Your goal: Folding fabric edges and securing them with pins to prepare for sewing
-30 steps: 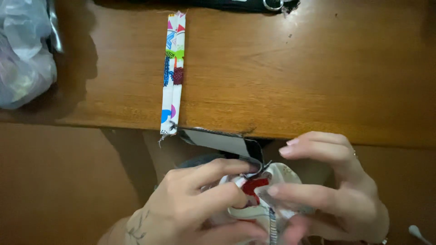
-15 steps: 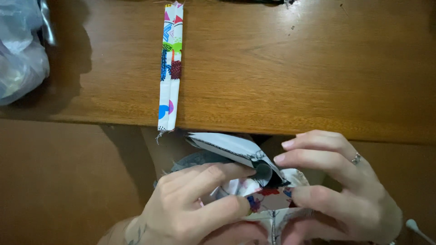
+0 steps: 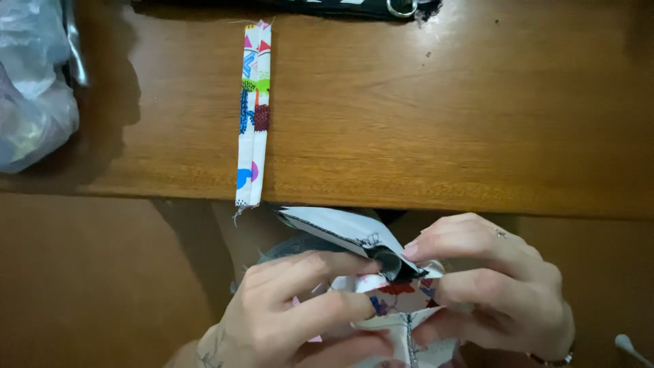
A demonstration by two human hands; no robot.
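Printed cotton, white with bright shapes, is being worked just below the near edge of the table (image 3: 422,123). The small fabric piece (image 3: 402,303) is pinched from both sides: the left hand (image 3: 293,313) grips its lower fold between thumb and fingers, while the right hand (image 3: 497,286) clamps the upper flap, where a dark round fitting shows at the seam. A folded strip of the same print (image 3: 252,116) lies on the table, its end overhanging the edge. A clear plastic bag (image 3: 30,82) sits at the far left. The risk judged here: the piece is held over open space, so a slackened pinch could let the fold spring apart, and the overhanging strip could be brushed off.
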